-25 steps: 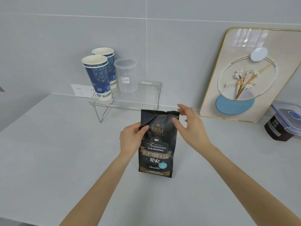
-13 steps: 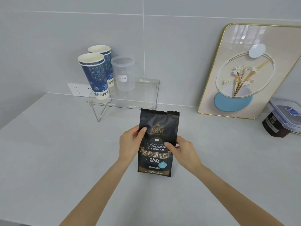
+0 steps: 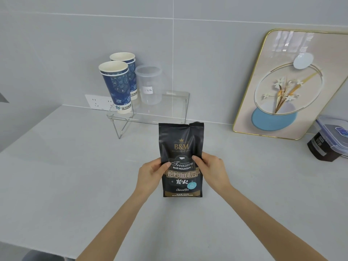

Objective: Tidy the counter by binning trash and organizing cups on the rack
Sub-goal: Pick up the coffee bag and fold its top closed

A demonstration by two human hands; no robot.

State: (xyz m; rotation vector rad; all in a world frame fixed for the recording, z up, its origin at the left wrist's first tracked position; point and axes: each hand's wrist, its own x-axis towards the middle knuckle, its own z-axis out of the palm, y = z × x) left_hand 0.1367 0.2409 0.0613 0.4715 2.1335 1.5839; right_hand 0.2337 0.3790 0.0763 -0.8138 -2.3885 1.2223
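Note:
A black coffee bean bag stands upright on the grey counter, its top edge creased. My left hand grips its left side at mid-height and my right hand grips its right side, thumbs on the front. Behind it stands a clear acrylic rack. On the rack's left end are two blue patterned paper cups, one behind the other, and a clear plastic cup with a small label beside them.
A gold-framed picture leans against the tiled wall at the right. A dark container with a clear clip lid sits at the far right edge. A wall socket is behind the rack.
My right hand came down from the bag's top corner to its right side. My left hand slid lower on the left side. The bag now stands straighter.

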